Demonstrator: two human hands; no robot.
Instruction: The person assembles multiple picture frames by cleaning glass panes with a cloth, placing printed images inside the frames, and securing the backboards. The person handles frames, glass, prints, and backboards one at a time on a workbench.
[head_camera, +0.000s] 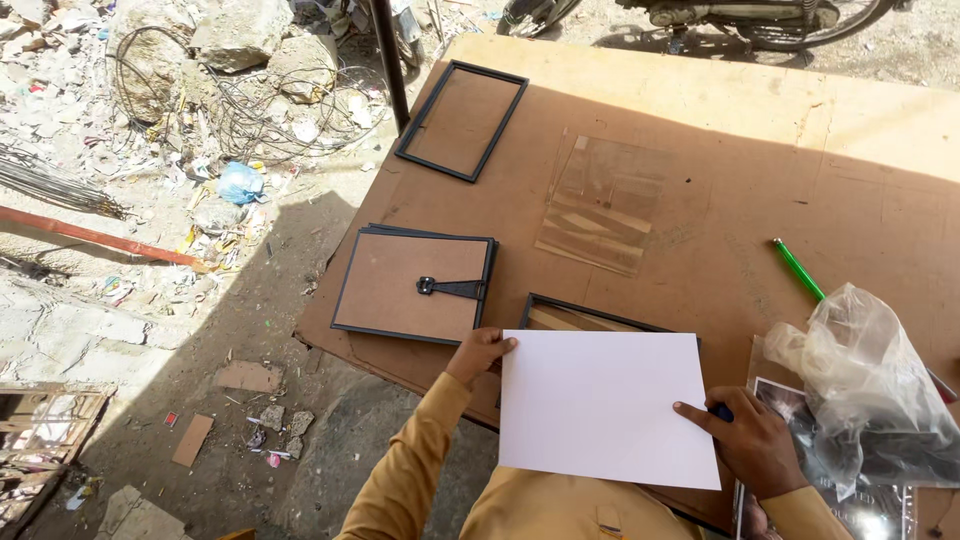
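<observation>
Outdoors on brown board (760, 190), fingers (497, 347) pinch white sheet's (600, 400) left edge.

I am looking down at a table (760, 130). A sheet of paper (605, 405) is lying at its near edge, over a frame (585, 315). Left of it, by the left edge, a frame back (410, 285) is lying. Behind that, at the far left corner, another frame (462, 120) is sitting. A glass pane (600, 205) is lying mid-table, a plastic bag (865, 385) at the right.
</observation>
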